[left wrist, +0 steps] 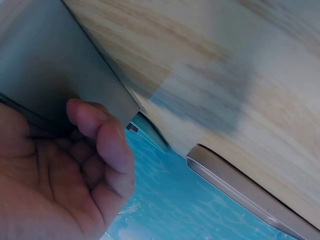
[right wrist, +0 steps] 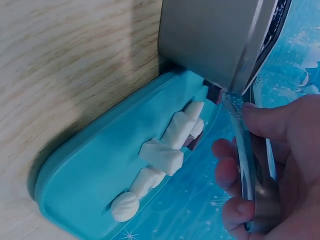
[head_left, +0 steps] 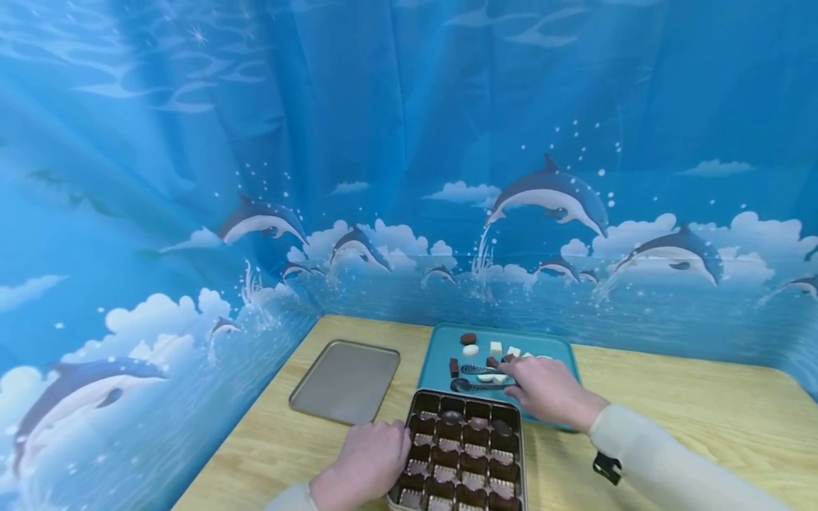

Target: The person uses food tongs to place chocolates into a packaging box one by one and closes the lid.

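My left hand (head_left: 371, 454) grips the left side of a metal tin (head_left: 469, 397) with a brown divided insert. Its fingers curl at the tin's wall (left wrist: 45, 55). Several chocolates, among them a dark one (head_left: 451, 417), lie in the insert's far row. In my right hand (head_left: 551, 390) are metal tongs (right wrist: 265, 207), gripped between thumb and curled fingers. The tongs' two heads (head_left: 461, 385) are spread apart over the teal tray (head_left: 441, 341), just beyond the tin. White pieces (head_left: 495, 347) and brown pieces (head_left: 469, 339) lie about them on that tray.
To the left of the teal tray, a flat grey-brown metal tray (head_left: 348, 380) lies on the wooden table (head_left: 690, 408). A blue curtain (head_left: 396, 142) printed with dolphins hangs behind the table and along its left side.
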Demonstrator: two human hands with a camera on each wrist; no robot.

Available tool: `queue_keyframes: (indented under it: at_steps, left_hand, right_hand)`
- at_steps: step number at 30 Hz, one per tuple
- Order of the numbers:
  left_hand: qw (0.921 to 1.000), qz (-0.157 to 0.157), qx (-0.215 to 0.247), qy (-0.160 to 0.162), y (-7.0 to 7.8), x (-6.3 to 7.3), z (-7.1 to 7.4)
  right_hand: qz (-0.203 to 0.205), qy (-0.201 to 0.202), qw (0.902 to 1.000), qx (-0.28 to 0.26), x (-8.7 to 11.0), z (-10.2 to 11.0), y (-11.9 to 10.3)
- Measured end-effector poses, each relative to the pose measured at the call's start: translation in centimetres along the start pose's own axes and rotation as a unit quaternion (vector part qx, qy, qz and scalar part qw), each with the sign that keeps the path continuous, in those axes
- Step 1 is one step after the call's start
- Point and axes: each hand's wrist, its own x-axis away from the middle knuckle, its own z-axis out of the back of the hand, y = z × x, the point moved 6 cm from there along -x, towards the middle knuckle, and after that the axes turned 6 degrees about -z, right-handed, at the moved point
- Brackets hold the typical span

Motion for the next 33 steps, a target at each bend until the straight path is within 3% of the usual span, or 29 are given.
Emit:
queue_keyframes:
  at_steps: [13,25,33]
  left_hand:
    - [1.0000,-0.001,-0.005,0.000,0.1,-0.1,-0.3]
    - [1.0000,-0.001,-0.008,-0.004,0.1,-0.2,-0.1]
    - [0.9999,-0.008,-0.010,-0.004,0.3,-0.1,0.1]
  right_hand:
    - [0.004,-0.024,0.9997,0.009,-1.5,-1.8,0.2]
    - [0.005,-0.029,0.9995,-0.009,-1.2,-1.9,0.3]
    - [0.003,-0.012,0.9999,-0.011,-1.1,-1.8,0.0]
